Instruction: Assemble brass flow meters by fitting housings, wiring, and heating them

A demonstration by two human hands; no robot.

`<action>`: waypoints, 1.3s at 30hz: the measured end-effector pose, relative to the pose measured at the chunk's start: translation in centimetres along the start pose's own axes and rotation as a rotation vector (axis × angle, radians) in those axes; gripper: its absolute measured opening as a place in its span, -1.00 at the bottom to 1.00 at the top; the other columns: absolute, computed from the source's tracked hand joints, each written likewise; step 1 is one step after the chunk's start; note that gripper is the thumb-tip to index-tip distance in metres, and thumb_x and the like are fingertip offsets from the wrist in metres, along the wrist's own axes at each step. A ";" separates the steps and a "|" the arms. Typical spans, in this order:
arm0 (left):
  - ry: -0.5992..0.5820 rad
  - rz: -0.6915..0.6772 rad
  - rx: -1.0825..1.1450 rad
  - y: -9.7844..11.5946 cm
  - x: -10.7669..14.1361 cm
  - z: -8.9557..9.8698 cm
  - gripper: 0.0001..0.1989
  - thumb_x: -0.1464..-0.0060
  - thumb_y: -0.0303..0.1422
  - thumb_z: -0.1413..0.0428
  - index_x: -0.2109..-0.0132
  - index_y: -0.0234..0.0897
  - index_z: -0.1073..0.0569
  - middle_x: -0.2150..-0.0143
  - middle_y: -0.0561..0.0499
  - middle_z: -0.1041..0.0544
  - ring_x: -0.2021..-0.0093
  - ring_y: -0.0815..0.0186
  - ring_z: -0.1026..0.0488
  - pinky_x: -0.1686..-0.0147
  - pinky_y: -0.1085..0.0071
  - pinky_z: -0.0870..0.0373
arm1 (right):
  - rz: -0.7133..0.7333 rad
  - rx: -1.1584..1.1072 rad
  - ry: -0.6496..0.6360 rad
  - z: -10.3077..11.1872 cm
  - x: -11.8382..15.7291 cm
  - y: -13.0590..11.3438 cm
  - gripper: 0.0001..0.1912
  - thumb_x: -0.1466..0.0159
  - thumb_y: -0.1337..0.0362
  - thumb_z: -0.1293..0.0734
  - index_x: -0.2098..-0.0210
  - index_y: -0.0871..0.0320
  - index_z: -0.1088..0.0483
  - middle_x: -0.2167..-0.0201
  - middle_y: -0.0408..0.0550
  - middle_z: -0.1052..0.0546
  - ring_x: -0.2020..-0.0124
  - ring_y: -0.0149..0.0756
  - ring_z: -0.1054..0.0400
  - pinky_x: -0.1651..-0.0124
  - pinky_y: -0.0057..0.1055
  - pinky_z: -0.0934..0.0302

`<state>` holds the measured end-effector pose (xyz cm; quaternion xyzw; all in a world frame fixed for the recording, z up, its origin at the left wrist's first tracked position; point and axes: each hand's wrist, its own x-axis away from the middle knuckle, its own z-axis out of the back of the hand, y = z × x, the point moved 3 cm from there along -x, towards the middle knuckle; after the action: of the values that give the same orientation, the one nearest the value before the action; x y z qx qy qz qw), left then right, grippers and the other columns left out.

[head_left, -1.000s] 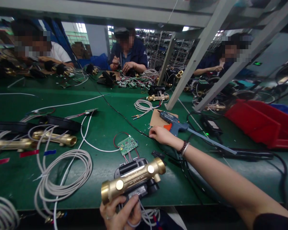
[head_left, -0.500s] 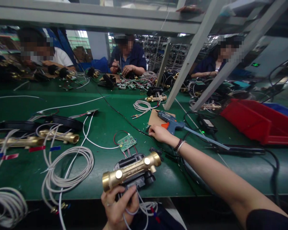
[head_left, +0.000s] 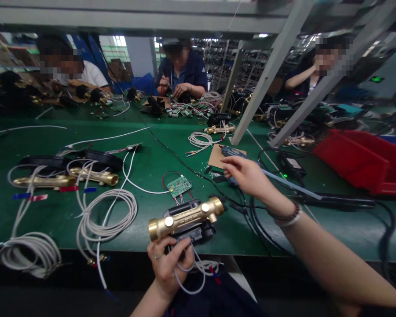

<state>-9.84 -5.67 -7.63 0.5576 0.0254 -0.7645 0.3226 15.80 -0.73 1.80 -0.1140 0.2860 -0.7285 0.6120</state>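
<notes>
At the table's front edge my left hand [head_left: 170, 264] is closed around the lower side of a brass meter body [head_left: 186, 215] with a black plastic housing [head_left: 201, 233] attached. Grey cable loops [head_left: 204, 268] hang from it beside my fingers. A green circuit board [head_left: 179, 186], wired to the housing, lies flat just behind. My right hand [head_left: 246, 174] is raised over a blue glue gun [head_left: 232, 152] and partly hides it. Its fingers are pinched together, and anything between them is too small to make out. Small pale pins [head_left: 214, 175] lie by a cardboard piece [head_left: 216, 156].
More brass meter bodies [head_left: 95, 176] with coiled grey cables [head_left: 107, 215] lie to the left. At the right are a red bin [head_left: 353, 158], a black power adapter [head_left: 291, 165] and black cords. Slanted metal posts [head_left: 270, 75] rise behind. Several people work across the table.
My right hand has lifted from beside the cardboard and drawn back to the right, now over the glue gun. My left hand still holds the brass meter body. The view has shifted slightly.
</notes>
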 end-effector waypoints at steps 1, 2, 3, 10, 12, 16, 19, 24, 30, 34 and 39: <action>-0.003 0.009 0.001 0.0 0.1 0.0 -0.95 -0.11 -0.41 -0.13 0.32 -0.23 -0.49 0.34 0.02 -0.29 0.31 0.38 -0.30 0.18 0.37 -0.16 | 0.039 -0.144 0.056 0.9 1.7 -1.2 -0.77 -0.33 0.35 -0.13 0.14 0.24 -0.38 0.34 -0.03 -0.52 0.38 -0.36 -0.44 0.30 -0.47 -0.34; -0.005 0.016 0.002 0.1 0.1 -0.1 -0.95 -0.11 -0.40 -0.13 0.31 -0.23 -0.49 0.34 0.03 -0.28 0.31 0.38 -0.30 0.18 0.37 -0.16 | 0.087 -0.271 0.114 1.6 3.5 -2.4 -0.80 -0.32 0.31 -0.17 0.21 0.22 -0.40 0.40 -0.07 -0.52 0.42 -0.37 -0.45 0.33 -0.49 -0.35; -0.009 0.019 0.003 0.1 0.2 -0.1 -0.95 -0.11 -0.40 -0.13 0.31 -0.23 -0.48 0.34 0.03 -0.28 0.31 0.37 -0.30 0.18 0.37 -0.16 | 0.137 -0.331 0.117 1.7 5.4 -3.7 -0.84 -0.31 0.31 -0.20 0.25 0.19 -0.41 0.45 -0.12 -0.50 0.46 -0.39 -0.44 0.37 -0.52 -0.34; -0.014 0.003 -0.018 0.0 0.3 -0.2 -0.94 -0.12 -0.39 -0.10 0.31 -0.25 -0.45 0.34 0.02 -0.27 0.30 0.35 -0.28 0.19 0.36 -0.16 | 0.474 -0.205 0.058 -6.0 12.6 -7.3 -0.75 -0.39 0.32 -0.12 0.33 0.20 -0.38 0.40 -0.06 -0.49 0.40 -0.40 -0.39 0.34 -0.53 -0.26; -0.018 -0.001 -0.023 0.0 0.4 -0.3 -0.94 -0.13 -0.39 -0.09 0.29 -0.26 -0.45 0.33 0.01 -0.28 0.30 0.35 -0.29 0.19 0.35 -0.16 | 0.471 -0.101 0.116 -8.1 12.6 -6.7 -0.71 -0.39 0.33 -0.09 0.33 0.20 -0.40 0.37 -0.01 -0.46 0.38 -0.35 -0.37 0.36 -0.48 -0.23; -0.017 -0.003 -0.023 0.0 0.6 -0.3 -0.94 -0.13 -0.39 -0.09 0.29 -0.26 -0.45 0.33 0.01 -0.28 0.30 0.34 -0.30 0.19 0.35 -0.17 | 0.443 -0.018 0.179 -9.4 12.4 -6.0 -0.68 -0.39 0.32 -0.08 0.33 0.18 -0.42 0.39 -0.02 -0.44 0.40 -0.34 -0.32 0.40 -0.48 -0.18; -0.006 -0.008 -0.026 0.0 0.5 -0.3 -0.93 -0.14 -0.37 -0.09 0.30 -0.27 -0.44 0.34 0.01 -0.28 0.30 0.34 -0.29 0.20 0.36 -0.17 | 0.451 0.037 0.170 -9.1 12.4 -6.2 -0.63 -0.40 0.29 -0.04 0.30 0.19 -0.44 0.38 -0.02 -0.45 0.41 -0.33 -0.31 0.42 -0.46 -0.17; -0.007 -0.005 -0.042 0.0 0.3 -0.2 -0.92 -0.14 -0.37 -0.10 0.31 -0.26 -0.44 0.33 0.02 -0.28 0.30 0.35 -0.30 0.20 0.36 -0.18 | 0.502 0.135 0.168 -9.3 12.5 -6.5 -0.65 -0.38 0.39 -0.04 0.23 0.22 -0.44 0.32 0.02 -0.47 0.41 -0.30 -0.30 0.45 -0.43 -0.21; -0.021 -0.016 -0.053 0.2 0.2 -0.1 -0.94 -0.13 -0.39 -0.11 0.32 -0.26 -0.46 0.33 0.01 -0.28 0.30 0.35 -0.30 0.21 0.36 -0.17 | 0.478 0.094 0.146 -8.9 13.9 -5.9 -0.69 -0.35 0.42 -0.06 0.10 0.25 -0.40 0.29 0.07 -0.48 0.37 -0.27 -0.34 0.40 -0.39 -0.31; -0.018 -0.087 -0.067 -0.1 -0.3 0.0 -0.94 -0.11 -0.41 -0.13 0.34 -0.27 -0.47 0.37 0.01 -0.31 0.35 0.36 -0.31 0.27 0.36 -0.16 | 0.454 -0.055 0.229 -5.9 14.6 -4.5 -0.76 -0.31 0.45 -0.16 0.10 0.19 -0.37 0.30 0.02 -0.47 0.32 -0.33 -0.36 0.31 -0.45 -0.33; -0.028 -0.251 -0.002 -2.2 -0.1 -0.3 -0.94 0.03 -0.49 -0.20 0.37 -0.25 -0.49 0.46 0.07 -0.30 0.50 0.45 -0.23 0.45 0.44 -0.12 | 0.186 0.062 0.450 0.0 12.7 1.2 -0.83 -0.30 0.36 -0.21 0.21 0.15 -0.44 0.31 -0.01 -0.48 0.25 -0.29 -0.39 0.20 -0.37 -0.34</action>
<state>-10.70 -3.78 -8.41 0.5388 0.0913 -0.8067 0.2251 13.95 -12.97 -1.24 0.0969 0.4018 -0.6844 0.6007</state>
